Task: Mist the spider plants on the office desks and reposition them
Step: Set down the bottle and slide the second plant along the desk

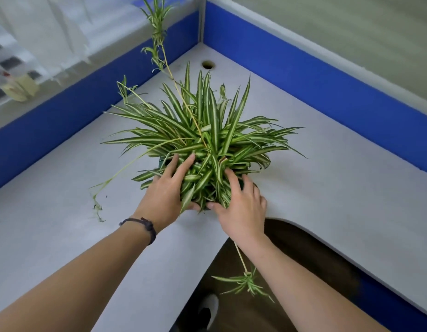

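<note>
Sitting between hands (202,200): spider plant (207,137)

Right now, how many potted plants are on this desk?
1. The spider plant sits near the desk's inner corner, gripped by the left hand and right hand. Others may lie outside the view.

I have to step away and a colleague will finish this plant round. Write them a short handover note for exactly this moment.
Left hand: wrapped round the left side of the spider plant at its base, fingers in the leaves.
Right hand: gripping the right side the same way.
Plant stands at the inner corner of the grey desk; its pot is mostly hidden by foliage. One runner hangs over the desk edge, a plantlet dangling below.
Done: plant is held in both hands. No spray bottle in view, so misting cannot be confirmed.
Left: set the plant in place, release it.
</note>
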